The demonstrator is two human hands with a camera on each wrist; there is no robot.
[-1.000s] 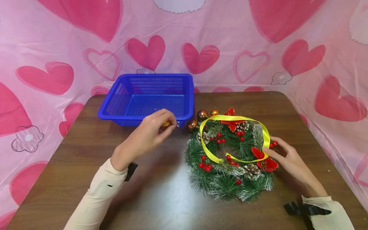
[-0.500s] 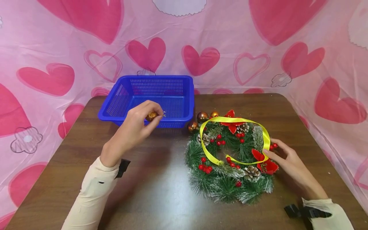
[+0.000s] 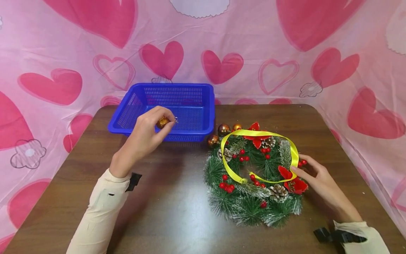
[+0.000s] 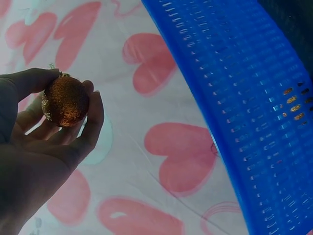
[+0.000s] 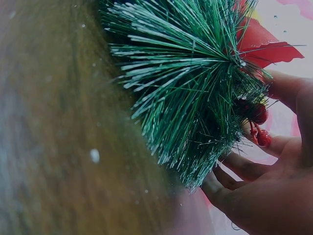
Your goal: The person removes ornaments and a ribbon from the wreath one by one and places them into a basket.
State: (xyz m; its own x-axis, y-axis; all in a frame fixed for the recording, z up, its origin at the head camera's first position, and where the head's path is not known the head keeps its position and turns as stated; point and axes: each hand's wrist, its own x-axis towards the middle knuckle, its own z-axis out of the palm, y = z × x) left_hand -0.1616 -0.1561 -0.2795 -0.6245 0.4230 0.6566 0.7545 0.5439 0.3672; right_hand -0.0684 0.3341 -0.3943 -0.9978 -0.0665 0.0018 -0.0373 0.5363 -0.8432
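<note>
A glittery copper-gold bauble (image 4: 65, 101) with a small loop on top is pinched between the thumb and fingers of my left hand (image 3: 142, 135). That hand hovers over the front rim of the blue plastic basket (image 3: 210, 109). On the table to the right lies a green Christmas wreath (image 3: 247, 208) with pinecones, red berries and red poinsettias. My right hand (image 3: 321, 183) grips the wreath's right edge, thumb on top by a poinsettia (image 3: 296, 185) and fingers around the outer side, as the right wrist view shows. A yellow ribbon (image 3: 253, 133) loops over the wreath's top.
Shiny brown and gold baubles (image 3: 223, 129) sit at the wreath's far left side, close to the basket's right corner. The brown wooden table (image 3: 177, 211) ends at a pink heart-print cloth (image 3: 247, 42) behind and at the sides.
My left hand has moved left and slightly away from me with the bauble, from beside the wreath's baubles to over the basket's front rim. The right hand and wreath stay put.
</note>
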